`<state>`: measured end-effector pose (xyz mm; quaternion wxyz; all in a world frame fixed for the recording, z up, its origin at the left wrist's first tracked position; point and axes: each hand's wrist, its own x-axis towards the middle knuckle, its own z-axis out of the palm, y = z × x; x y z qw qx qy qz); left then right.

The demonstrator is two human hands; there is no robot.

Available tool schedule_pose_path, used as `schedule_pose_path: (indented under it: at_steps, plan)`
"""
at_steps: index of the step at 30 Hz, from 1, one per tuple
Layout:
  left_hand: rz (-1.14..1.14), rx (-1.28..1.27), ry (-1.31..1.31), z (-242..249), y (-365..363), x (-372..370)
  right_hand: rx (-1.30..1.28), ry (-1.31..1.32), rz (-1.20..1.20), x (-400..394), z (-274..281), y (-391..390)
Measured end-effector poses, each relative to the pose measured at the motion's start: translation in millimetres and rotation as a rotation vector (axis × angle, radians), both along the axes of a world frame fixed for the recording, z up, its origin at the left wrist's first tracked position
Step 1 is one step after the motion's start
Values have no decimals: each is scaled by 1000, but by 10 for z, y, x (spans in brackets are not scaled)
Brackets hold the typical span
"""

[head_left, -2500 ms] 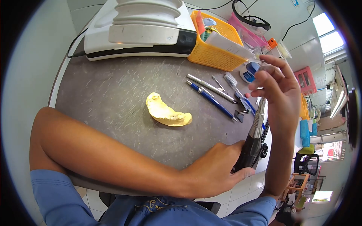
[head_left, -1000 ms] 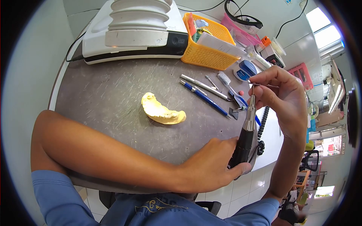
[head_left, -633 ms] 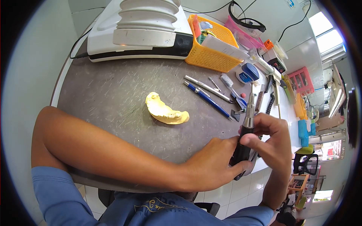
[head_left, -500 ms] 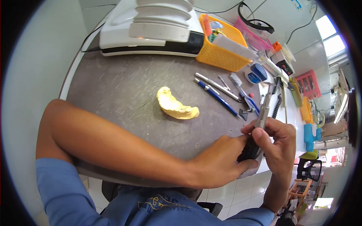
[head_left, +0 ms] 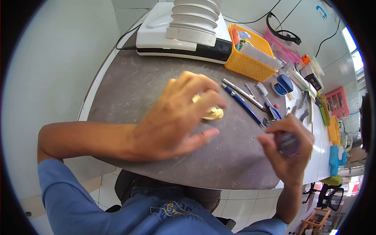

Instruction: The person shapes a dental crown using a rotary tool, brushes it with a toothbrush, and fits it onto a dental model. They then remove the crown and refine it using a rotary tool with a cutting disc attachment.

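Two hands about yellow cast [head_left: 214, 114] on tabletop [head_left: 231, 166]: left hand [head_left: 168, 121] at 9 o'clock, fingers apart, apparently wide enough to span it; right hand [head_left: 291, 164] at 4 o'clock, fingers clamped around blurred dark tool [head_left: 289, 144], seemingly to hold it clear of cast.
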<state>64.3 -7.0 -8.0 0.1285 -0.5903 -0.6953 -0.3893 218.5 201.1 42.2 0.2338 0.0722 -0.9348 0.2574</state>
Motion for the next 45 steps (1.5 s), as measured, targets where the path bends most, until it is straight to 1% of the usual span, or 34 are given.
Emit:
schedule_pose_path:
  at_steps: [1, 3, 5, 6, 9, 13, 15, 16, 18, 21, 22, 25, 28, 34, 37, 39, 42, 45]
  plan:
    - [5, -2, 0, -21, -17, -54, 168, -34, 59, -93, -11, -65]
    - [70, -123, -105, -52, -32, -132, 140, -41, 75, -231, -155, -153]
    - [62, -146, -139, -67, -8, -165, 172, -141, 36, -329, -249, -215]
    - [47, -168, -171, -72, 10, -180, 218, -149, 50, -383, -289, -215]
    - [33, -96, -186, -106, 48, -212, 284, -93, 5, -494, -413, -227]
    - [-2, -97, -224, -97, 46, -279, 231, -72, 16, -585, -472, -199]
    - [-83, -91, -190, -101, 49, -294, 209, -17, 58, -583, -473, -193]
    - [-82, -96, -197, -105, 49, -290, 203, -23, 59, -586, -495, -181]
    - [-89, -53, -294, -99, 49, -278, 204, 121, 158, -590, -540, -158]
    - [-65, -125, -276, -73, 29, -291, 247, 107, 144, -553, -480, -223]
    - [-61, -135, -283, -75, 27, -287, 238, 145, 158, -562, -509, -223]
    - [-68, -111, -266, -92, 34, -276, 220, 205, 168, -588, -566, -208]
    - [-85, -99, -288, -100, 38, -267, 273, 179, 183, -575, -541, -200]
    - [-112, -62, -297, -112, 57, -282, 290, 171, 175, -562, -548, -189]
    - [-119, -58, -294, -97, 45, -277, 223, 229, 178, -580, -591, -190]
    - [-100, -96, -315, -88, 34, -269, 226, 221, 172, -567, -574, -201]
    - [-74, -66, -231, -106, 55, -248, 237, 196, 173, -554, -550, -211]
    - [-48, -70, -227, -101, 49, -214, 239, 183, 175, -549, -546, -228]
